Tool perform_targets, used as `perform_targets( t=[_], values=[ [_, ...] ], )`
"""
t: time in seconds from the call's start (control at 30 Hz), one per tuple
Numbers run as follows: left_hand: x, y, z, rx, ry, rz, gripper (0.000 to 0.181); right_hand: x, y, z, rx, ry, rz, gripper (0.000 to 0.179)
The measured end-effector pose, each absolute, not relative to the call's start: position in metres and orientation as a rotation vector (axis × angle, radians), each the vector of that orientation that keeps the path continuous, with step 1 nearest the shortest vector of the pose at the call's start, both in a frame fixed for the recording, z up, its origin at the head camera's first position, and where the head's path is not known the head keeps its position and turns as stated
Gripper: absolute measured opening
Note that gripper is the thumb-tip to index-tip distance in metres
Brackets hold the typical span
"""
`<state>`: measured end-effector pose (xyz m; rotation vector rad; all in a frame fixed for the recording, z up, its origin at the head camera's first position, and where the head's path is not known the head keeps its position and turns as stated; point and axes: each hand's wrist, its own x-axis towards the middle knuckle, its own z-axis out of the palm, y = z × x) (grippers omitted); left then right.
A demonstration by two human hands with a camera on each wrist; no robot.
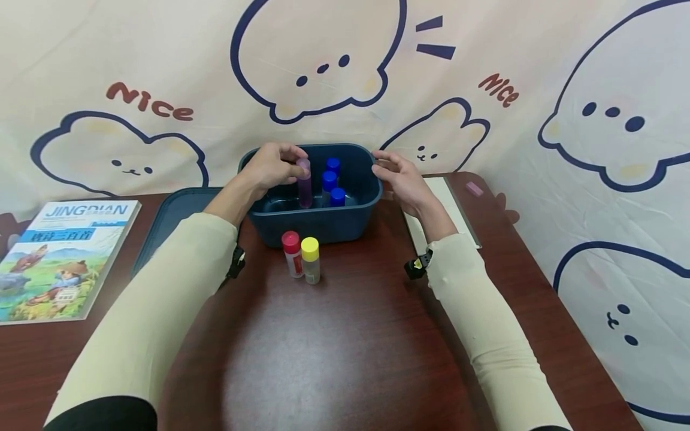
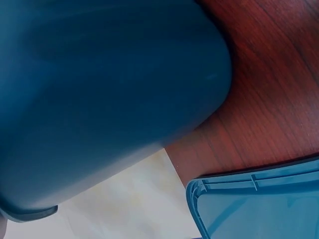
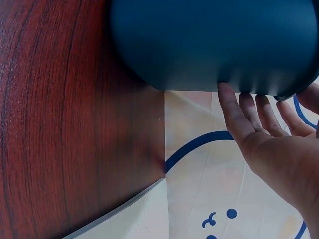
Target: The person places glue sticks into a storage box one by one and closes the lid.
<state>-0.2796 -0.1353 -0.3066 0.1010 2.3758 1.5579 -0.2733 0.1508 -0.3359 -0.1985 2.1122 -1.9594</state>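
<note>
The head view looks forward and down from above and behind the left grip [image 1: 275,164] and right grip [image 1: 401,182], across the dark brown wood-grain table [image 1: 334,341]. Each wrist view, rolled sideways, faces forward from below and behind its grip, close to the deep blue rounded plastic bin [image 2: 114,94]. All three share bin and table; head and right wrist share the right grip.

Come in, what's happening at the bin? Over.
Left hand pinches purple tube, upright in bin. Right hand touches bin's right end. Blue-capped tubes alongside; nothing visibly blocking.
</note>
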Motion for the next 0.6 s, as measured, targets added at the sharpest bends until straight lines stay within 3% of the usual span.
perform_targets(
  t=[0.6],
  values=[
    [-0.2768,-0.1382,-0.3006,0.083,2.369,1.599,0.04,-0.2741,0.1515,-0.3367,-0.192,2.11,-1.959,0.047]
  ],
)
